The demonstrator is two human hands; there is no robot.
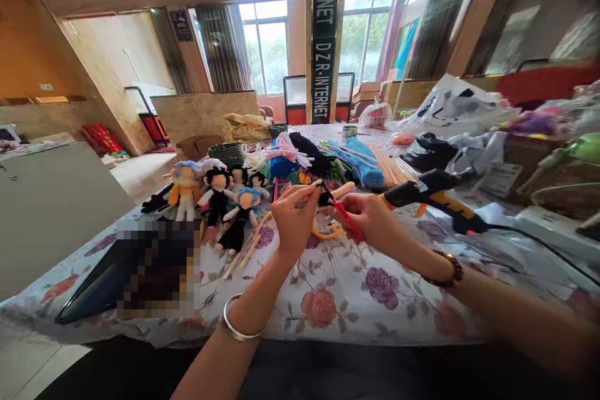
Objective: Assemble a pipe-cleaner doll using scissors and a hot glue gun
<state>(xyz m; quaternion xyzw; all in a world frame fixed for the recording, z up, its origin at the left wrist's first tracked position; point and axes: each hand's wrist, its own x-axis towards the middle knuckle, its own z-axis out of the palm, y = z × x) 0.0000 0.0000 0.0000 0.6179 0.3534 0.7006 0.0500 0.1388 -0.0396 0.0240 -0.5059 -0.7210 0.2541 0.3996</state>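
My left hand (296, 215) is raised above the table with its fingertips pinched on a small black piece, which looks like pipe cleaner (323, 197). My right hand (368, 219) is closed around red-handled scissors (347, 220), whose dark blades point up and left toward the black piece. Whether the blades touch it is hard to see. Behind and below my hands lies a yellow-orange ring (323, 235). A black and yellow glue gun (434, 197) lies just right of my right hand. To the left stand several small fuzzy dolls (218, 194).
Bundles of coloured pipe cleaners, including a blue bundle (363, 162), lie at the back of the flowered tablecloth (323, 309). A dark object, partly pixelated (94, 281), is at the left. Plastic bags (462, 103) crowd the right, where the glue gun's cord (539, 234) runs off.
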